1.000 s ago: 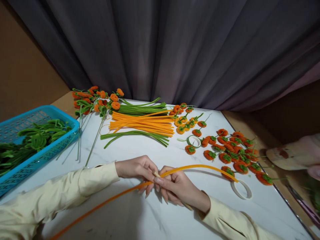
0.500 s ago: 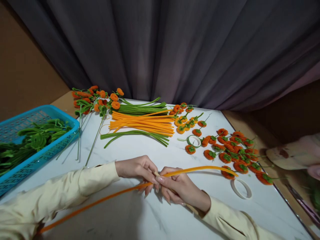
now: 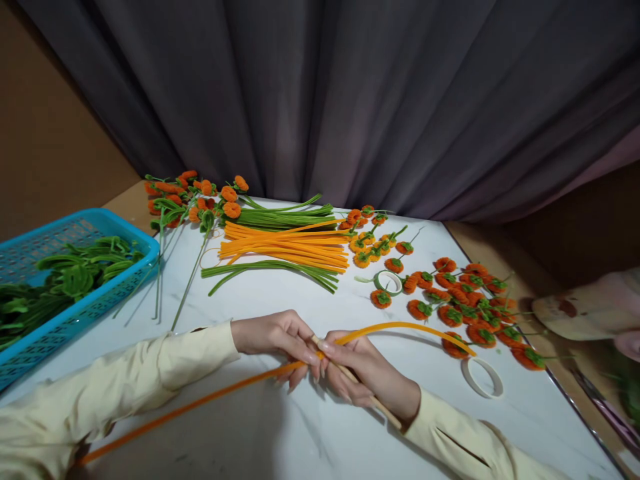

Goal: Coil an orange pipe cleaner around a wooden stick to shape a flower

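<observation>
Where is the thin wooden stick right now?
In the head view, low and just right of centre, the wooden stick lies slantwise in the right hand, crossing the orange strip near the fingertips.

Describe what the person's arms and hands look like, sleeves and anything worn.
The left sleeve and right sleeve are long, cream and creased, reaching about the wrists. A dark slit shows in the right one, near the cuff. The left hand and right hand are gloveless; no ring, watch or bracelet shows on either.
</observation>
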Available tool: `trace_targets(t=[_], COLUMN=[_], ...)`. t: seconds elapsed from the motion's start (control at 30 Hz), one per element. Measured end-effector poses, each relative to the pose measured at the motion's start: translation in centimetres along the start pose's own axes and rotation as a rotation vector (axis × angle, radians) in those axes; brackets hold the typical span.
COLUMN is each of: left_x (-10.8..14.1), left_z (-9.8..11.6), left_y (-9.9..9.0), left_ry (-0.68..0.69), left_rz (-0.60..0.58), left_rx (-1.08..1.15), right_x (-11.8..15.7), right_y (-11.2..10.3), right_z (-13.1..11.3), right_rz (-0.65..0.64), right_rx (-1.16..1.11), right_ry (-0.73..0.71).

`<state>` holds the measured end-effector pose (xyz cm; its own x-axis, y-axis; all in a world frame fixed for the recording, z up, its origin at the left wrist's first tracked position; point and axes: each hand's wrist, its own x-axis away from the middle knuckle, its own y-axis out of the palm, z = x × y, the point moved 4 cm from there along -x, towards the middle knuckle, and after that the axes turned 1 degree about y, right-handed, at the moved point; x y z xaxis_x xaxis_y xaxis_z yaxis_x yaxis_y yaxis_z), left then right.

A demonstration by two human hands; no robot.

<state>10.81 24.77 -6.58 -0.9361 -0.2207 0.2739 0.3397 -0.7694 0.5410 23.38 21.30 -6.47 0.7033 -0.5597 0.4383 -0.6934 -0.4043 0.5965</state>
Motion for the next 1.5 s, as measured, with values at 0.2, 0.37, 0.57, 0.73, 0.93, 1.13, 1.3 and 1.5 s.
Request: trace_targets(t=[0.2,0.37,0.57,0.73,0.93,1.13,1.3,1.5], left_x=[0.0,-0.1,0.0,0.1,-0.3,-0.5,-0.4,-0.4], left_z=[0.2,0.0,0.3,0.6,0.3,0.3,0.6,0.2], left_y=[0.1,0.1,0.3,0.7,0.3,-0.1,0.0,-0.6], left_ry=[0.042,0.025,0.016,0.016,0.053,0.125,0.135,0.12], left_rz=[-0.018,-0.014,-0.041,-0.058,0.023,0.132,0.136,0.096], left_rx=[0.017,-0.027,-0.059,-0.071,-0.019,0.006,0.02,0.097], right_x=[0.1,0.0,-0.1,-0.2,-0.2,-0.3,-0.3,-0.2], right_y=[0.1,0.1,-0.1,-0.3,-0.4,-0.5,-0.5,-0.5], right_z=[-0.2,-0.4,-0.4,-0.4,-0.7,-0.7,-0.6,-0.5], right_rz=[0.023,0.027,0.011,-0.01,0.009,0.025,0.036,0.031], right_rx=[-0.035,-0.054,-0.041,-0.05,-0.113,-0.109,-0.152,-0.124], right_ry=[-0.033,-0.044,-0.019,-0.043,-0.064,-0.066,-0.098,-0.11])
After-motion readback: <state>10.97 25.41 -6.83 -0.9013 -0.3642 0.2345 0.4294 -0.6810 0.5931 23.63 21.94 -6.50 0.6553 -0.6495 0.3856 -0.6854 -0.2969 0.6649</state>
